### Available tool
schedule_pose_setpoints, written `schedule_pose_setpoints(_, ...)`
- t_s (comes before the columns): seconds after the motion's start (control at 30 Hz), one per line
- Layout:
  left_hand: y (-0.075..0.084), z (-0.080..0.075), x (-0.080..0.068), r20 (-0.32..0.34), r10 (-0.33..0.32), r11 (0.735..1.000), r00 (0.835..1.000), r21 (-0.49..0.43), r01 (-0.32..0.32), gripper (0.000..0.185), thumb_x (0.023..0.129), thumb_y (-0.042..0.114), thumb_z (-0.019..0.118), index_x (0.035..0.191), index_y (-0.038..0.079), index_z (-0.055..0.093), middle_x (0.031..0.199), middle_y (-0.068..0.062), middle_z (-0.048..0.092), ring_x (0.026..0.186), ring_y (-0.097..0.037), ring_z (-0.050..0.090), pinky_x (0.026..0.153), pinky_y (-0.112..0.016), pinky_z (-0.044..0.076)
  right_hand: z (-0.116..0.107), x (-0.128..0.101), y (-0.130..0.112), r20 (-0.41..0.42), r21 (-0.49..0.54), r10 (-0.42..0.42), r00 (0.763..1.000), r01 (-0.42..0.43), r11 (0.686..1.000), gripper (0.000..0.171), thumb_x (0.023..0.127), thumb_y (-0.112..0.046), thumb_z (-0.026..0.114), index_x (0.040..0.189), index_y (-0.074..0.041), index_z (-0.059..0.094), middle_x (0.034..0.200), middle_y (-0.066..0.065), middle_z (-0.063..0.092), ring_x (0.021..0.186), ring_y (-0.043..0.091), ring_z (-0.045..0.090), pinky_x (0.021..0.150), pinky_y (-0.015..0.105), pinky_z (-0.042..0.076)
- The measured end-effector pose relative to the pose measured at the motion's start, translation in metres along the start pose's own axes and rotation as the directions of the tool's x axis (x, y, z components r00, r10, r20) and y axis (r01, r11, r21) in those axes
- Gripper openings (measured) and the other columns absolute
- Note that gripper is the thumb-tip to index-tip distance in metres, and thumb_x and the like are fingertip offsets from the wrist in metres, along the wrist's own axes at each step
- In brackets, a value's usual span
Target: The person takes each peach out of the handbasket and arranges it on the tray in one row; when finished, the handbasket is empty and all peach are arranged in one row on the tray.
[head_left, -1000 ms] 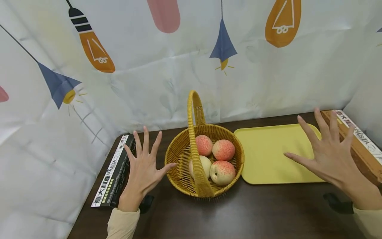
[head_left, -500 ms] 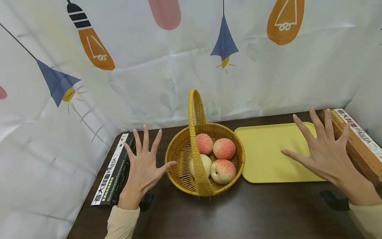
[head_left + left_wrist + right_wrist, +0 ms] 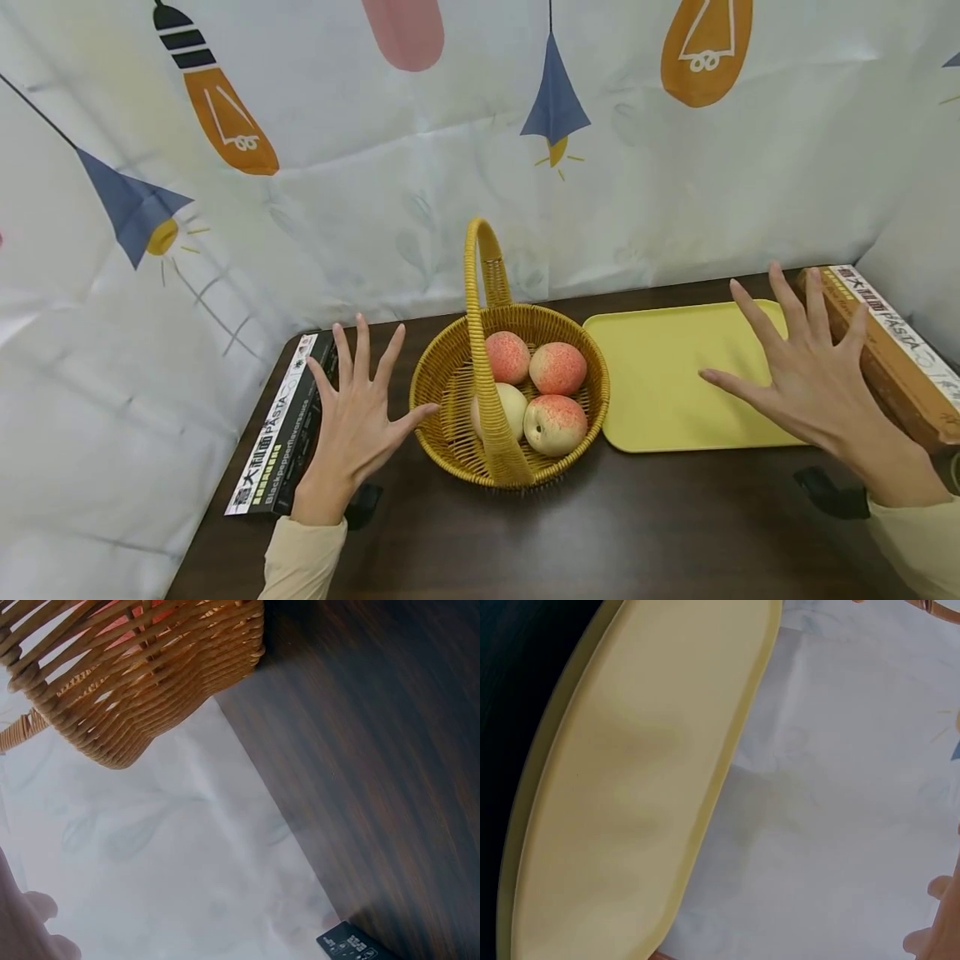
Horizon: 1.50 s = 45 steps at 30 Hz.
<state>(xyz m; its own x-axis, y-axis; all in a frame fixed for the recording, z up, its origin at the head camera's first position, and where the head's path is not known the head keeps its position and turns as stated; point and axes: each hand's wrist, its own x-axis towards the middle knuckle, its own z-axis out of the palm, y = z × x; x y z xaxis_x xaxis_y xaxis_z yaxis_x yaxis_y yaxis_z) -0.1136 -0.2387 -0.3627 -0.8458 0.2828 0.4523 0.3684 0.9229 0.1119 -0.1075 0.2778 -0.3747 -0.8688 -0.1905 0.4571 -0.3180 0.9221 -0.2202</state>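
A yellow wicker basket (image 3: pixel 431 383) with a tall arched handle stands mid-table and holds several peaches (image 3: pixel 558 368), red-blushed, one of them pale. My left hand (image 3: pixel 352 429) hovers left of the basket with its fingers spread, the thumb tip overlapping the rim in the head view. Over the right part of a flat yellow tray (image 3: pixel 660 392) my right hand (image 3: pixel 813 383) is held with spread fingers. Neither hand holds anything. In the left wrist view the basket's woven side (image 3: pixel 150 690) fills the upper left; in the right wrist view the tray (image 3: pixel 622 772) takes up the left half.
A black pasta box (image 3: pixel 288 433) lies along the table's left edge, partly behind the left hand. An orange-brown pasta box (image 3: pixel 888 350) lies at the right, beside the tray. A white cloth (image 3: pixel 420 208) printed with lamps hangs behind the dark table (image 3: pixel 525 550).
My right hand has shifted slightly left over the tray, its fingers still spread. The head view has tilted a little. Basket, peaches and boxes stay in place.
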Motion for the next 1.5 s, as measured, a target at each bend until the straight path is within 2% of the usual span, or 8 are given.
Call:
schedule_pose_setpoints(0.27, 0.0007, 0.0016, -0.0017, -0.004, 0.006, 1.000, 1.000, 0.014, -0.006, 0.104, 0.086, 0.096, 0.020, 0.170, 0.035, 0.011, 0.175, -0.013, -0.007, 0.158, -0.042, -0.014, 0.108, -0.085, -0.003, -0.0002, -0.0005, -0.0008, -0.021, 0.006, -0.017, 1.000, 0.017, 1.000, 0.109, 0.085, -0.091, 0.048, 0.170, -0.031, 0.016, 0.175, 0.013, 0.001, 0.159, 0.043, -0.009, 0.106, 0.085, -0.009)
schedule_pose_setpoints(0.77, -0.0006, 0.0022, -0.0075, -0.008, 0.001, 1.000, 1.000, 0.025, -0.001, 0.104, 0.086, 0.096, 0.020, 0.170, 0.035, 0.011, 0.175, -0.013, -0.006, 0.158, -0.046, -0.009, 0.107, -0.087, 0.000, -0.0050, -0.0028, -0.0022, -0.020, 0.016, -0.006, 1.000, 0.006, 1.000, 0.108, 0.085, -0.089, 0.052, 0.170, -0.030, 0.017, 0.175, 0.013, 0.002, 0.159, 0.043, -0.008, 0.106, 0.085, -0.009)
schedule_pose_setpoints(1.13, 0.0003, 0.0015, -0.0068, -0.008, 0.010, 1.000, 1.000, 0.027, -0.009, 0.104, 0.086, 0.096, 0.020, 0.170, 0.034, 0.011, 0.175, -0.013, -0.006, 0.158, -0.045, -0.011, 0.107, -0.087, 0.000, -0.0058, -0.0075, -0.0006, -0.006, 0.007, 0.014, 1.000, -0.014, 1.000, 0.109, 0.086, -0.088, 0.052, 0.170, -0.030, 0.015, 0.176, 0.013, 0.001, 0.158, 0.043, -0.010, 0.106, 0.084, -0.011)
schedule_pose_setpoints(1.4, -0.0006, 0.0028, -0.0063, 0.038, 0.002, 0.998, 0.999, -0.068, 0.000, 0.106, 0.086, 0.095, 0.024, 0.170, 0.032, 0.009, 0.175, -0.011, -0.009, 0.159, -0.041, -0.010, 0.115, -0.078, 0.002, -0.0049, -0.0088, -0.0013, -0.007, 0.026, 0.011, 1.000, -0.011, 1.000, 0.107, 0.087, -0.085, 0.054, 0.170, -0.030, 0.015, 0.176, 0.012, 0.000, 0.158, 0.043, -0.011, 0.107, 0.084, -0.012)
schedule_pose_setpoints(1.47, -0.0006, 0.0037, -0.0070, 0.064, -0.003, 0.990, 0.998, -0.141, 0.012, 0.105, 0.088, 0.093, 0.031, 0.170, 0.030, 0.009, 0.175, -0.010, -0.010, 0.159, -0.041, -0.009, 0.116, -0.077, 0.007, -0.0034, -0.0085, -0.0032, -0.015, 0.048, -0.009, 1.000, 0.010, 0.999, 0.106, 0.087, -0.084, 0.056, 0.170, -0.031, 0.016, 0.176, 0.012, 0.002, 0.158, 0.043, -0.010, 0.107, 0.083, -0.013)
schedule_pose_setpoints(1.5, -0.0003, 0.0042, -0.0079, 0.082, -0.011, 0.982, 0.997, -0.185, 0.026, 0.104, 0.090, 0.090, 0.037, 0.170, 0.031, 0.008, 0.175, -0.009, -0.009, 0.159, -0.041, -0.007, 0.115, -0.078, 0.014, -0.0024, -0.0081, -0.0051, -0.021, 0.062, -0.022, 1.000, 0.024, 0.998, 0.105, 0.087, -0.084, 0.056, 0.169, -0.031, 0.017, 0.175, 0.013, 0.003, 0.158, 0.044, -0.009, 0.108, 0.082, -0.013)
